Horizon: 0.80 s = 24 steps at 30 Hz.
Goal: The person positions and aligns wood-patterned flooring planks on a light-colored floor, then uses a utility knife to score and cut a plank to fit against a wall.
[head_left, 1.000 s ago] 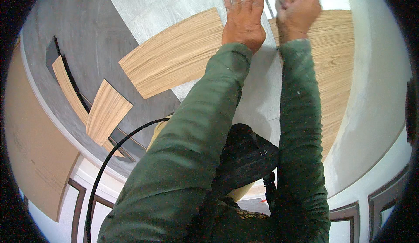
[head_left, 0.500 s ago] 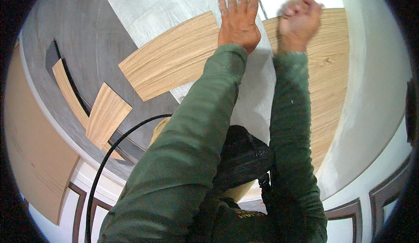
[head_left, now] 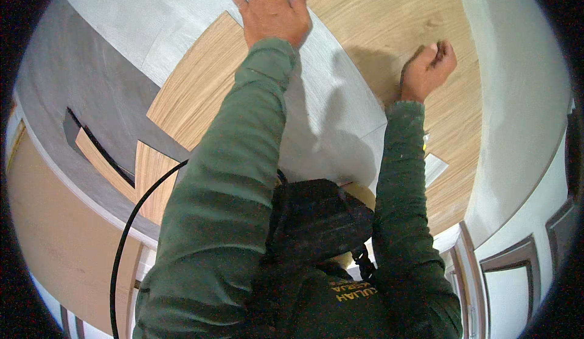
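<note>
Two hands work the floor: the left hand (head_left: pixel 272 11) lies spread flat on a grey sheet (head_left: pixel 331 114) over a wood plank (head_left: pixel 194 92); the right hand (head_left: pixel 427 70) is fisted on wood flooring (head_left: pixel 389 16), holding what I cannot tell.

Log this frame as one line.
left hand: flat on grey sheet | right hand: fisted on wood-grain panel | black cable lower left

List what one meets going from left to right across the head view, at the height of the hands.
Grey wall → wood-look plank → left hand, flat on pale sheet → right hand, closed in a fist → wood-look panel → pale wall.
</note>
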Motion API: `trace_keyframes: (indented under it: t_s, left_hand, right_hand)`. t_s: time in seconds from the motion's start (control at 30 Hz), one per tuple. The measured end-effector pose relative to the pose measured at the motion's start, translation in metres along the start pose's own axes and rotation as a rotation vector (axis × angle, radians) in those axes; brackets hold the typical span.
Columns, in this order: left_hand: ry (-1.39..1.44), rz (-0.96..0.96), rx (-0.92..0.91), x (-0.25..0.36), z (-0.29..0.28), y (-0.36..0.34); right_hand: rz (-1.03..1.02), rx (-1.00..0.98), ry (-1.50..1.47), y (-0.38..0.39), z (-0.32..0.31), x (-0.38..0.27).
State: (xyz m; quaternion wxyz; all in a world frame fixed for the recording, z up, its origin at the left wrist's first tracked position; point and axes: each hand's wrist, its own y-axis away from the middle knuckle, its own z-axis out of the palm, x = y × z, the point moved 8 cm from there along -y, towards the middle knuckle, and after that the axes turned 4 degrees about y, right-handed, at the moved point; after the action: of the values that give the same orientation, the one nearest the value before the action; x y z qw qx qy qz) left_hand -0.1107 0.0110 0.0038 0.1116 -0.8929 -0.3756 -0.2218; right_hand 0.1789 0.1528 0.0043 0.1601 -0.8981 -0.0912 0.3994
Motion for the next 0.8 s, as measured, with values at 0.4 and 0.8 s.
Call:
trace_keyframes:
  t_s: [0.4,0.8]
  left_hand:
    - [-0.070,0.110,0.124,-0.025,0.018,0.003]
    - [-0.087,0.059,0.007,-0.033,0.028,0.003]
  right_hand:
    - [-0.343,-0.038,0.076,0.011,0.031,-0.007]
    - [-0.418,-0.339,0.515,0.018,0.062,-0.018]
